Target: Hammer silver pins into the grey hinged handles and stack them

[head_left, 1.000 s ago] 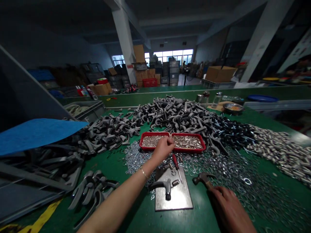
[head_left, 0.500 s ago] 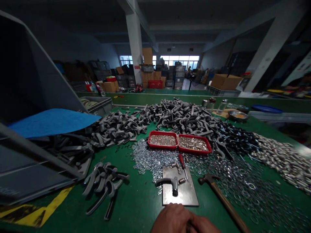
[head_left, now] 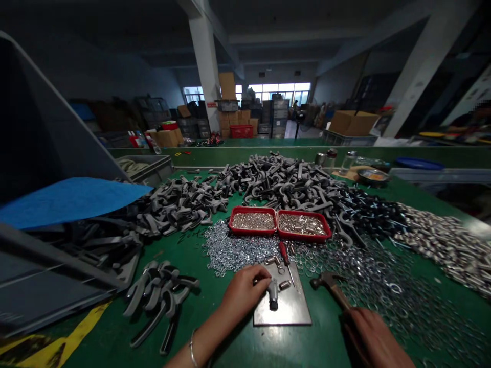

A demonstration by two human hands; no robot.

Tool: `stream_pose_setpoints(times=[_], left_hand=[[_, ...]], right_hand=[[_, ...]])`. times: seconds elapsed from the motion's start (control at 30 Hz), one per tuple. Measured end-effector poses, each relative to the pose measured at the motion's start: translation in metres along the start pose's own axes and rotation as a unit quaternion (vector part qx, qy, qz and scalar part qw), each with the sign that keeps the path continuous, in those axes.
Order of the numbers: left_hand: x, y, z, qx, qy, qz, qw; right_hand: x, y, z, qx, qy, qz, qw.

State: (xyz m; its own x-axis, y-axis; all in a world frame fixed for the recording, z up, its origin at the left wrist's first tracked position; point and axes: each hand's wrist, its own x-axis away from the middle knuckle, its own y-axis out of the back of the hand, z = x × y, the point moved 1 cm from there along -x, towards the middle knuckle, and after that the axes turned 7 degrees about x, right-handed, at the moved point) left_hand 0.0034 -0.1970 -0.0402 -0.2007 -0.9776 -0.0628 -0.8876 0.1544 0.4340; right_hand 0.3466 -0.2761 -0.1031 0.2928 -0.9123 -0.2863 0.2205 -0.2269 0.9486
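Left hand now forward on steel plate, fingers closed over gray casting, long stem pointing toward person; right hand farther off, wrapped round hammer handle.

Left hand is curled palm-down, fingers bunched, bare forearm angled in from below; right hand is held low at lower right, fingers closed.

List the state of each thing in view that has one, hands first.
Left hand: closed on the grey fitting
Right hand: gripping the hammer by its handle
Steel plate: flat on the bench, fitting on it
Screwdriver: lying down, tip toward the plate
Red trays: side by side, both filled with small metal parts
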Motion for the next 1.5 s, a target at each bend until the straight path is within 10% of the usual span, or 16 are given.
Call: stream_pose_setpoints(times=[0.5,0.77,0.97,1.23,1.5], left_hand=[[-0.021,-0.022,0.014,-0.073,0.005,0.025,0.997],[-0.019,-0.025,0.015,-0.118,-0.023,0.030,0.992],[-0.011,-0.026,0.005,-0.311,-0.136,0.104,0.935],[0.018,-0.021,0.019,-0.190,-0.072,0.092,0.975],[0.013,-0.027,0.024,-0.153,-0.032,0.083,0.984]], right_hand=[[-0.019,0.013,-0.008,-0.091,-0.142,0.108,0.980],[-0.060,0.027,-0.006,-0.403,-0.247,0.316,0.823],[-0.066,0.044,0.017,-0.290,-0.187,0.166,0.924],[-0.065,0.077,0.082,-0.300,-0.068,0.187,0.933],[-0.086,0.063,0.086,-0.244,-0.035,0.246,0.937]])
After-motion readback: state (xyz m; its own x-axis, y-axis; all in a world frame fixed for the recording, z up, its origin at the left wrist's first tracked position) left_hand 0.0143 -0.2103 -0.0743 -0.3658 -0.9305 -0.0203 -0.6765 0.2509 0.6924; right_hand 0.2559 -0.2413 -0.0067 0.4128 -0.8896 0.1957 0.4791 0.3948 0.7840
